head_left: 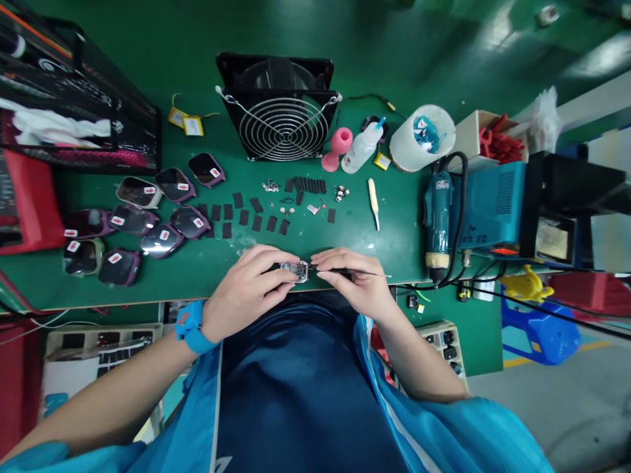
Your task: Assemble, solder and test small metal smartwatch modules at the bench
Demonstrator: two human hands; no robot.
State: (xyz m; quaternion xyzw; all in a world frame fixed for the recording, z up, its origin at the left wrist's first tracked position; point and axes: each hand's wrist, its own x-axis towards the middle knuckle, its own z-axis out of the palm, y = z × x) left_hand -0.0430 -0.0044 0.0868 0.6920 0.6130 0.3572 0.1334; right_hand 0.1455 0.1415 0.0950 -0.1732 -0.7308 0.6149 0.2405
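Note:
My left hand (256,279), with a blue band at its wrist, grips a small open device case (296,269) between thumb and fingers. The case has a pale rim and exposed circuitry. My right hand (355,276) is closed around a slim dark tweezers-like tool (367,271), its near end at the case's right side. Whether the tip touches the case is too small to tell. Beyond my hands lie several black rectangular pads (244,217), a row of black strips (310,185) and small metal parts (313,209). A cream-handled tool (373,202) lies to the right.
Several dark-faced watch bodies (133,219) lie at left. A black fan (283,108) stands at the back, beside a pink holder (337,148), a squeeze bottle (363,148) and a white tub (424,136). At right are an electric screwdriver (438,223) and a blue soldering station (495,203).

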